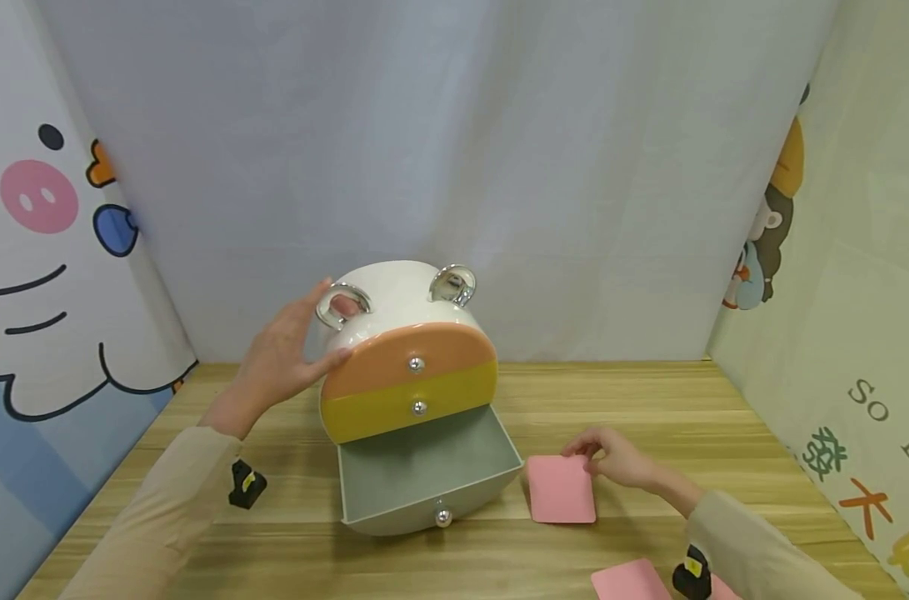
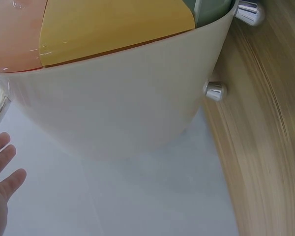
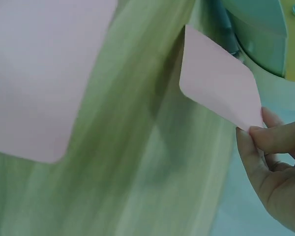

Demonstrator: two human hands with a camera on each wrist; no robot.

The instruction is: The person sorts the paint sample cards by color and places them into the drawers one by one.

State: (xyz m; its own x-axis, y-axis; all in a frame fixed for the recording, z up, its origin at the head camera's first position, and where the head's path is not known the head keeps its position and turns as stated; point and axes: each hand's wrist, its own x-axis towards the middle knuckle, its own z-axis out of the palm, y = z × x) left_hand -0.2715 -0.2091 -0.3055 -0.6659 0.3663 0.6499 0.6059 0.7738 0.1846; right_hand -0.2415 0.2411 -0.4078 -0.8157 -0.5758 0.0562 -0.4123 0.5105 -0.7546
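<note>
A small drawer cabinet (image 1: 382,283) with a white rounded shell and silver ring ears (image 1: 454,285) stands on the wooden table. Its orange drawer (image 1: 379,354) and yellow drawer (image 1: 372,414) are closed; the grey-green bottom drawer (image 1: 394,518) is pulled out, and its visible floor is bare. My left hand (image 1: 277,354) is by the cabinet's left ear, thumb near the orange front, fingers spread; in the left wrist view the fingers (image 2: 5,160) look apart from the shell. Thumb and fingers of my right hand (image 1: 615,458) pinch a corner of a pink card (image 1: 562,492), right of the open drawer.
Another pink card (image 1: 632,581) lies at the table's front, with more pink (image 1: 722,588) showing beside the right sleeve. Behind the wooden table (image 1: 619,392) hangs a pale curtain (image 1: 574,208). Printed panels (image 1: 859,333) flank both sides.
</note>
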